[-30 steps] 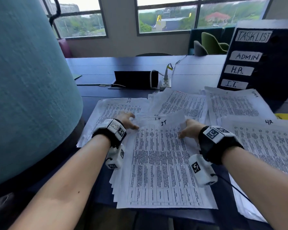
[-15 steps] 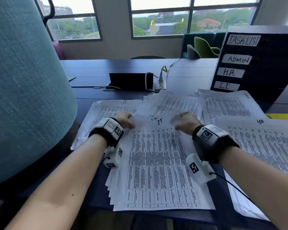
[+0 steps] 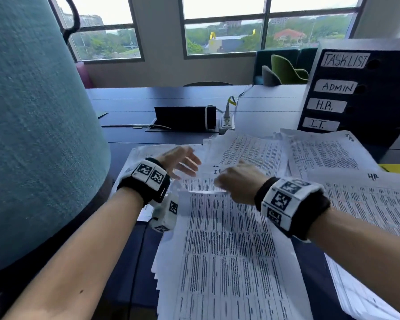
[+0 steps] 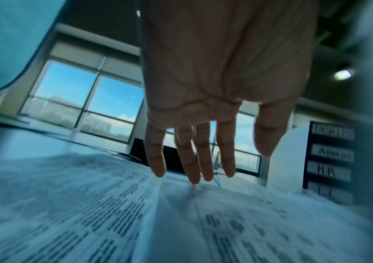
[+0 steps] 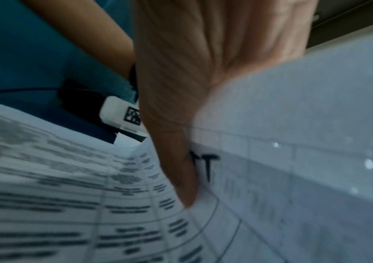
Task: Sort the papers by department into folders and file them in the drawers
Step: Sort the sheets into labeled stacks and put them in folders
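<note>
IT stack [image 3: 229,250] lies on desk [image 3: 171,95]. HR sheets [image 3: 374,204] right of it. Labelled drawer unit [image 3: 360,93] behind; power socket [image 3: 226,121] behind-left.

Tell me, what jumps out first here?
White printed papers spread over the dark blue table, with the right hand lifting one sheet marked IT and the left hand open beside it. A huge teal fabric lampshade fills the left side.

Daylit windows [image 3: 224,28] span the beige wall at 12 o'clock; a green chair [image 3: 286,70] stands at 1 o'clock beyond the dark blue bench [image 3: 171,98], a teal fabric partition [image 3: 32,123] fills 9 o'clock
</note>
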`<state>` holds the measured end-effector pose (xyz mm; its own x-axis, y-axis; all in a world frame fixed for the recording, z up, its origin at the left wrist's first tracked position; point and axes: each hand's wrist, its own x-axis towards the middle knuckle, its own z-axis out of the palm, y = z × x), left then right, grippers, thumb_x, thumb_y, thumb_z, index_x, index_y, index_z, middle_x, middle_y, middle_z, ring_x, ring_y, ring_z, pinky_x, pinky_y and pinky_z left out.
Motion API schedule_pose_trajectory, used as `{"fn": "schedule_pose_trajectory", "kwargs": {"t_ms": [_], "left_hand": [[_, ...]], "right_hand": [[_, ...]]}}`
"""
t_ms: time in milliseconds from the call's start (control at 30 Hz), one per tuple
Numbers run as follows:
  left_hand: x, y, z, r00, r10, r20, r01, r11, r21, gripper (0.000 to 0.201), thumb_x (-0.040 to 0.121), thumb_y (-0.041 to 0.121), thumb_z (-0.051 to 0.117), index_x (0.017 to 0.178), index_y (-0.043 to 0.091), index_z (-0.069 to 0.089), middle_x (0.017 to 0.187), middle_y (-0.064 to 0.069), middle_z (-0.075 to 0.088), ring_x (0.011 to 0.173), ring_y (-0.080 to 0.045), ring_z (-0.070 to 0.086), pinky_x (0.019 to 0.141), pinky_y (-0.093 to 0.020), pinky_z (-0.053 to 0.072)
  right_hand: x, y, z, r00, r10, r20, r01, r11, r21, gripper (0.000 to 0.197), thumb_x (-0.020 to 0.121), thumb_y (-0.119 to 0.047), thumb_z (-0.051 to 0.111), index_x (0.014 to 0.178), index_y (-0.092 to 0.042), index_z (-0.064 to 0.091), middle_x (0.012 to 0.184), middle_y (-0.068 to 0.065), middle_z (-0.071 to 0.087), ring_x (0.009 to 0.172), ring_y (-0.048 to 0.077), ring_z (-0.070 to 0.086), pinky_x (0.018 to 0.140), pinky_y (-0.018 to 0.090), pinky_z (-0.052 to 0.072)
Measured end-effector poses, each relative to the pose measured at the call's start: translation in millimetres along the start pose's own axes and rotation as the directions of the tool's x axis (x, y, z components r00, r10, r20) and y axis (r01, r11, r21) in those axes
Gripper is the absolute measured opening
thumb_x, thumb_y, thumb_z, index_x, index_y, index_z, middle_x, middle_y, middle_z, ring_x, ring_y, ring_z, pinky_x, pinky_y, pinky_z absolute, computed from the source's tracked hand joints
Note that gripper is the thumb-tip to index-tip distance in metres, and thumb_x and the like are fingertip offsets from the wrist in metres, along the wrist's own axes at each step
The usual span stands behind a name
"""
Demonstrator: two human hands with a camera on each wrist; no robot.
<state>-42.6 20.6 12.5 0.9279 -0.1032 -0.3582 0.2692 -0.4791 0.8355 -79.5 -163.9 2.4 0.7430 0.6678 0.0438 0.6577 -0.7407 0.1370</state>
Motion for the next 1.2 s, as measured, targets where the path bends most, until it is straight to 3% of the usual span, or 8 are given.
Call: {"fn": "schedule_pose_trajectory", "kwargs": {"t_ms": [67,200,600,767,900,1000,1067,1200], "left_hand": [[7.3,3.4,2.0,0.999,0.013,-0.03,-0.004,0.959,0.285,0.029,0.097,0.016,0.042,0.118,0.001,0.056,0.118,-0.01,0.056,0.106,-0.022,0.053,0.085,-0.029,0.041],[20.7,-1.1,9.3,0.996,-0.042,0.073,-0.004,0.843,0.538,0.049,0.09,0.011,0.057,0.136,0.004,0.04,0.139,-0.012,0.043,0.127,-0.025,0.042,0.104,-0.031,0.032],[29.7,-9.5,15.5,1.0,0.017,-0.001,-0.013,0.749,0.663,0.057,0.075,0.023,0.074,0.123,0.013,0.045,0.125,-0.006,0.054,0.106,-0.023,0.052,0.095,-0.036,0.042],[21.1,-10.3,10.7,0.997,0.066,0.03,-0.072,0.921,0.383,0.05,0.078,0.007,0.069,0.123,0.007,0.048,0.124,-0.016,0.054,0.114,-0.03,0.053,0.103,-0.04,0.04],[10.1,-7.1,-1.2,0.953,0.299,0.036,-0.301,0.941,0.153,0.028,0.085,-0.009,0.054,0.069,0.014,0.057,0.066,0.002,0.058,0.058,-0.002,0.053,0.062,-0.015,0.041],[-5.8,1.4,-8.4,0.918,0.394,0.055,-0.389,0.918,-0.074,0.044,0.087,-0.011,0.049,0.057,0.016,0.065,0.052,0.011,0.057,0.047,0.003,0.05,0.051,-0.008,0.041],[-18.0,10.4,-10.7,0.9,0.437,0.002,-0.42,0.865,-0.274,0.019,0.083,0.012,0.064,0.065,0.014,0.07,0.062,0.007,0.065,0.053,-0.003,0.059,0.053,-0.013,0.048],[-29.5,12.3,-20.4,0.903,0.383,-0.194,-0.428,0.767,-0.478,0.078,0.06,0.08,0.05,0.104,0.017,0.061,0.092,-0.003,0.073,0.085,-0.016,0.07,0.07,-0.03,0.057]], "right_hand": [[-4.1,-8.7,2.4,0.995,-0.053,0.083,0.053,0.999,-0.007,0.027,0.097,-0.01,0.044,0.071,-0.015,0.042,0.066,-0.003,0.047,0.057,0.006,0.045,0.057,0.017,0.045],[-8.9,-26.1,3.1,0.969,-0.129,0.211,0.123,0.992,0.041,0.022,0.097,-0.007,0.04,0.109,-0.004,0.058,0.088,0.007,0.059,0.081,0.018,0.059,0.079,0.026,0.052],[-7.2,-12.3,9.1,0.972,-0.046,0.232,0.011,0.988,0.151,0.021,0.094,0.001,0.043,0.106,-0.001,0.059,0.083,0.006,0.052,0.075,0.017,0.052,0.071,0.019,0.047],[-5.3,-4.7,9.6,0.97,0.021,0.243,-0.066,0.982,0.177,0.02,0.092,0.002,0.044,0.103,-0.001,0.06,0.099,0.007,0.053,0.082,0.016,0.05,0.078,0.026,0.053],[6.8,15.3,-0.9,0.984,0.177,-0.021,-0.171,0.969,0.181,0.016,0.087,-0.012,0.057,0.101,-0.014,0.066,0.144,0.002,0.036,0.12,0.02,0.039,0.1,0.042,0.04],[18.7,26.4,-24.6,0.977,0.197,-0.078,-0.173,0.954,0.244,0.01,0.087,-0.009,0.054,0.093,-0.014,0.06,0.114,0.01,0.06,0.101,0.018,0.052,0.102,0.038,0.033],[25.9,29.8,-36.9,0.966,0.238,-0.104,-0.196,0.93,0.31,0.014,0.085,-0.003,0.053,0.097,-0.011,0.053,0.092,0.009,0.065,0.083,0.02,0.058,0.084,0.028,0.036],[36.5,36.3,-59.9,0.867,0.443,-0.227,-0.311,0.838,0.448,0.036,0.085,0.004,0.047,0.115,-0.012,0.037,0.077,0.003,0.053,0.077,0.021,0.049,0.08,0.035,0.033]]}}
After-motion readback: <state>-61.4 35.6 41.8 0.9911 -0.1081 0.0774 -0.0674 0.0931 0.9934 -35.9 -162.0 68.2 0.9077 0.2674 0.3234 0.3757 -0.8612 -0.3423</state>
